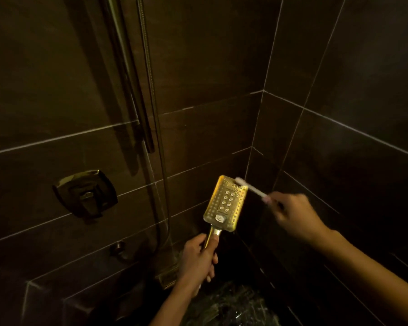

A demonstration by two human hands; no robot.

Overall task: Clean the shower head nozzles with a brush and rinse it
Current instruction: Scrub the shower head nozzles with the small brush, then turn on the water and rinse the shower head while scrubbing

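Observation:
A gold rectangular shower head is held upright with its nozzle face toward me. My left hand is wrapped around its handle from below. My right hand grips the handle of a small white brush, and the brush head rests on the top right corner of the nozzle face. Rows of small nozzles and a white button show on the face.
Dark brown tiled walls meet in a corner behind the shower head. A metal riser rail and hose run down the left wall above a square mixer valve. A low tiled ledge lies at the bottom left.

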